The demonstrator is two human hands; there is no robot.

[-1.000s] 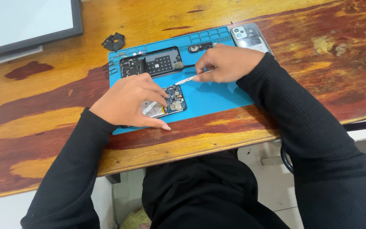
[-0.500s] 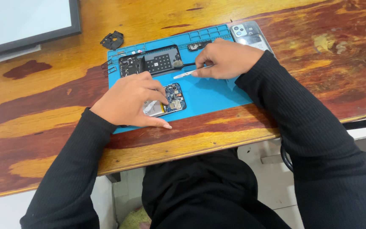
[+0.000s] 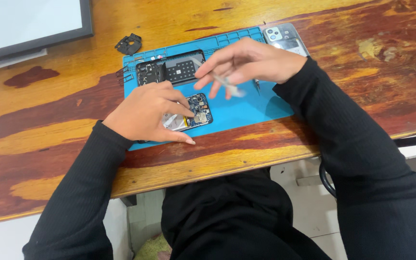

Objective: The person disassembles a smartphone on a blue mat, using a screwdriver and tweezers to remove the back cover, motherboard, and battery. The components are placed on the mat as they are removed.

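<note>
Blue mat [image 3: 246, 108]: hands on opened phone [image 3: 196, 113].
</note>
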